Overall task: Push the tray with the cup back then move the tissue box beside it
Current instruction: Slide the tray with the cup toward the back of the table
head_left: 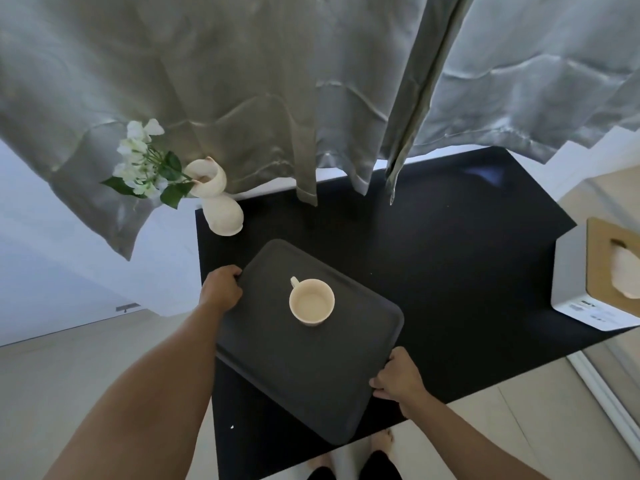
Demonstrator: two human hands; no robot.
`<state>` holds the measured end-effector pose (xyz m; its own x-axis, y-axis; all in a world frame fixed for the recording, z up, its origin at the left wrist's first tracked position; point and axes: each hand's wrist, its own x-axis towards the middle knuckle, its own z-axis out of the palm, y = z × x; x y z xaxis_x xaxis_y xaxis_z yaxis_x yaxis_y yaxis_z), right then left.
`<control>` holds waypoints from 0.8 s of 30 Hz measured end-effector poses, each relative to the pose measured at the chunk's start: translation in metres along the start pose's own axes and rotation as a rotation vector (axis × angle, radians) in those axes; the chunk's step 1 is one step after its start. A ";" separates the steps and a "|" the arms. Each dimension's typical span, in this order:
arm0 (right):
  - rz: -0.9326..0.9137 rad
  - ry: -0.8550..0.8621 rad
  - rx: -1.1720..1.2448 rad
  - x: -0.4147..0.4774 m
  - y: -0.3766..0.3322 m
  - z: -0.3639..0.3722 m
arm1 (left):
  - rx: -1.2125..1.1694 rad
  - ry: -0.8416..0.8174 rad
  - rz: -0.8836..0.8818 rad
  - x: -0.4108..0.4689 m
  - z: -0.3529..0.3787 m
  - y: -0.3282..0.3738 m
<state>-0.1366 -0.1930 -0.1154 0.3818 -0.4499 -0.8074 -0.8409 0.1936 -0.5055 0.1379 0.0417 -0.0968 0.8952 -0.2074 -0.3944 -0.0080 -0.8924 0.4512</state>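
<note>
Dark grey tray (pixel 304 386), cream cup (pixel 311 302)

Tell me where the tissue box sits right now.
In the head view, the white tissue box with a wooden lid stands at the far right edge of the black table mat, well apart from the dark grey tray.

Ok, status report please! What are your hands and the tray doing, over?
Left hand and right hand gripping tray edges. Cup upright on it. Tissue box untouched, far right. Vase near tray's back corner.
</note>
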 end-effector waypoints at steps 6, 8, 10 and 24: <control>-0.044 0.015 0.006 0.007 -0.012 -0.015 | -0.045 -0.030 0.003 -0.005 -0.004 -0.005; -0.049 0.023 0.000 0.009 -0.018 -0.022 | -0.061 -0.027 0.000 -0.009 -0.005 -0.006; -0.073 0.038 -0.036 0.010 -0.023 -0.029 | -0.072 -0.037 -0.003 -0.012 -0.006 -0.006; -0.262 -0.065 -0.256 0.002 -0.079 -0.078 | -0.151 -0.051 -0.032 -0.044 -0.014 -0.001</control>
<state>-0.0999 -0.2773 -0.0533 0.6131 -0.3975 -0.6827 -0.7772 -0.1491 -0.6113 0.1053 0.0577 -0.0689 0.8699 -0.2035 -0.4493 0.0907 -0.8294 0.5512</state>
